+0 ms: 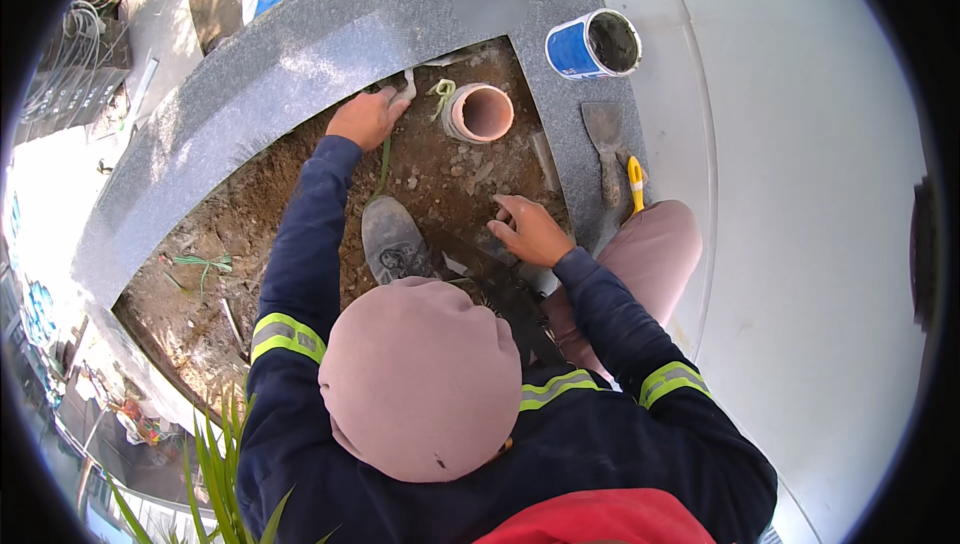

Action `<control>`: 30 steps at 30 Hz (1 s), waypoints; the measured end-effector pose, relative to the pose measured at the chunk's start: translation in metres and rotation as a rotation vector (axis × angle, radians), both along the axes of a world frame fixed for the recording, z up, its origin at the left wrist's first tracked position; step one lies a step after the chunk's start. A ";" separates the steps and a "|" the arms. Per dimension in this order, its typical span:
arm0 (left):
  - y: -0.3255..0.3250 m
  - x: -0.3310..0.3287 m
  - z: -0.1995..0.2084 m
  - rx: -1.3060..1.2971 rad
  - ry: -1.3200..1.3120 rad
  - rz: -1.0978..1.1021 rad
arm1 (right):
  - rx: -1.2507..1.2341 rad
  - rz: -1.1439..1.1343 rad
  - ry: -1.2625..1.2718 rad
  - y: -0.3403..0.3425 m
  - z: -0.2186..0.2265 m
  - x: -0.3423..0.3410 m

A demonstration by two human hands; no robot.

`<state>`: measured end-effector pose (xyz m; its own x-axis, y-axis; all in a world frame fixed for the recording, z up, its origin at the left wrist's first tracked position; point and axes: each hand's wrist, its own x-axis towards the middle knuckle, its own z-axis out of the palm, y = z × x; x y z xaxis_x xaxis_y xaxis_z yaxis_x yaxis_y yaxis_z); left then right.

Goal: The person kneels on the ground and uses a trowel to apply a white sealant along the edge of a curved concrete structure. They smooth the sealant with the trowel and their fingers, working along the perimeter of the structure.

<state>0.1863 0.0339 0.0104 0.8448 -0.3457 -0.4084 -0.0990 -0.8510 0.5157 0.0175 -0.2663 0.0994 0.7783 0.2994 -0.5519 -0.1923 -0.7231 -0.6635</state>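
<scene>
So the left hand [368,118] is over by the inner edge of the grey granite border [340,54], fingers closed on a pale grey piece [408,86], can't really make out what it is. It's right at that edge, left of an upright pinkish pipe [480,114] with a green strip [443,94] tied next to it. The right hand [532,231] hangs over the soil [425,159], fingers half open and loosely curled, nearer the body than the pipe. Dusty grey shoe [393,239] planted in the dirt between the two hands. On the granite to the right there's a blue-and-white tub [575,48] of grey paste, then a scraper [604,134] and a yellow-handled tool [636,184] beside it, close to the pink-trousered right leg [655,259].
</scene>
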 end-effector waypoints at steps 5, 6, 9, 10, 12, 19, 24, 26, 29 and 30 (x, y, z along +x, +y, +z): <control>0.101 -0.058 0.011 -0.099 0.115 -0.027 | 0.014 0.015 -0.039 0.001 0.008 0.002; 0.115 -0.069 0.020 -0.061 0.150 -0.107 | 0.020 0.017 -0.057 0.001 0.009 0.003; 0.136 -0.101 0.021 -0.037 0.096 -0.065 | 0.042 0.021 -0.047 0.007 0.013 0.000; 0.132 -0.105 0.025 -0.088 0.048 -0.021 | 0.039 0.024 -0.014 0.008 0.019 0.004; 0.124 -0.095 0.025 -0.102 0.007 -0.010 | 0.036 0.029 0.006 0.010 0.019 0.005; 0.106 -0.053 -0.030 -0.175 -0.069 0.060 | -0.003 0.043 -0.027 0.001 -0.003 0.004; 0.107 -0.083 0.009 -0.069 0.107 -0.181 | -0.017 0.004 0.022 0.000 0.005 0.006; 0.102 -0.098 0.021 -0.031 0.130 -0.307 | -0.001 0.026 -0.013 -0.003 0.001 0.004; 0.087 -0.111 0.030 -0.074 0.056 -0.310 | -0.016 -0.091 -0.144 -0.010 0.017 0.015; 0.081 -0.115 0.031 -0.107 0.019 -0.281 | -0.062 -0.132 -0.223 -0.013 0.029 0.024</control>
